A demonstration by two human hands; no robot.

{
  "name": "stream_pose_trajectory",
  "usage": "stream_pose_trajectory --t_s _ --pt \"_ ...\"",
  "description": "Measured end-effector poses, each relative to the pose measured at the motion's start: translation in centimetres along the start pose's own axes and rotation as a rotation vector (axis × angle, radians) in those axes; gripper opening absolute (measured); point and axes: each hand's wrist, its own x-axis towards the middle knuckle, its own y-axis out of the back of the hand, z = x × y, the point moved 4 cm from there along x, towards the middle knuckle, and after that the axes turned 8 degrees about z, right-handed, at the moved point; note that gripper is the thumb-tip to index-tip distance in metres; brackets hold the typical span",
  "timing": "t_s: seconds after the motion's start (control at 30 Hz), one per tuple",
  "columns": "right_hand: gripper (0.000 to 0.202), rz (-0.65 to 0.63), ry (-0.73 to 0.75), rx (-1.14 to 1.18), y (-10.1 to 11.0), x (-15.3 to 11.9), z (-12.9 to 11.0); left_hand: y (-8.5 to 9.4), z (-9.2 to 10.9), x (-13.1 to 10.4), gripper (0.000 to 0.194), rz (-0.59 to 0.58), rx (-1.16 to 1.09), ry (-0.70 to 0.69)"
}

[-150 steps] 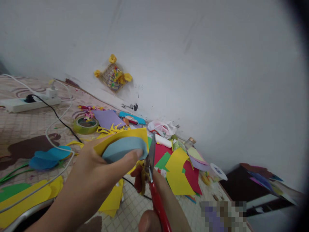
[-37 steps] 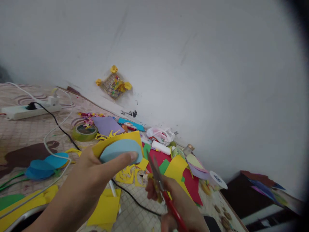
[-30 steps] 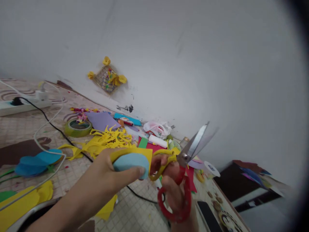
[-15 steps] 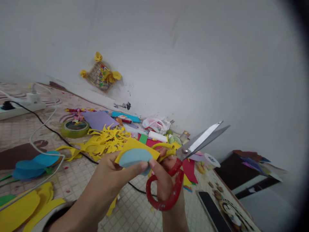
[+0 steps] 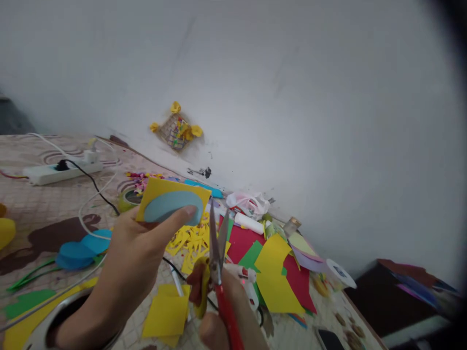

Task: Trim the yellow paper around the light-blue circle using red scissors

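My left hand [image 5: 140, 243] pinches a yellow paper piece [image 5: 175, 185] with a pale blue oval [image 5: 171, 203] laid on its face; the thumb presses on the oval. In my right hand [image 5: 228, 311] is a pair of scissors [image 5: 218, 257] with one red and one yellow handle. The blades point upward, slightly apart, with their tips close to the paper's right edge. Whether a tip touches the paper I cannot tell. Below and between the hands lie yellow paper squares [image 5: 166, 313].
Yellow scraps [image 5: 189, 240], red paper [image 5: 242, 245] and a glue gun [image 5: 242, 273] lie behind the hands. On the left are blue paper petals [image 5: 78, 253], a green tape roll [image 5: 126, 200], and a power strip [image 5: 62, 171] with trailing cables. A phone [image 5: 328, 339] rests at the lower right.
My right hand has let go of the paper, moved lower and turned the scissors from pointing right to pointing upward. My left hand has shifted left and up with the paper. The view has turned.
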Motion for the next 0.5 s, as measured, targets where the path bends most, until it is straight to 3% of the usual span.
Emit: stream_pose_trajectory --t_s 0.23,0.37,0.5 --pt "0.082 -0.226 -0.102 -0.019 -1.7 0.9 4.7 0.4 1.1 0.4 0.022 0.018 -0.045 -0.045" --pt "0.084 -0.146 -0.073 -0.02 -1.5 0.6 3.5 0.6 0.3 0.3 0.026 -0.016 -0.021 -0.011" --pt "0.083 -0.045 -0.112 0.02 -0.9 -0.1 1.2 0.7 -0.8 0.1 0.017 -0.09 0.032 -0.023"
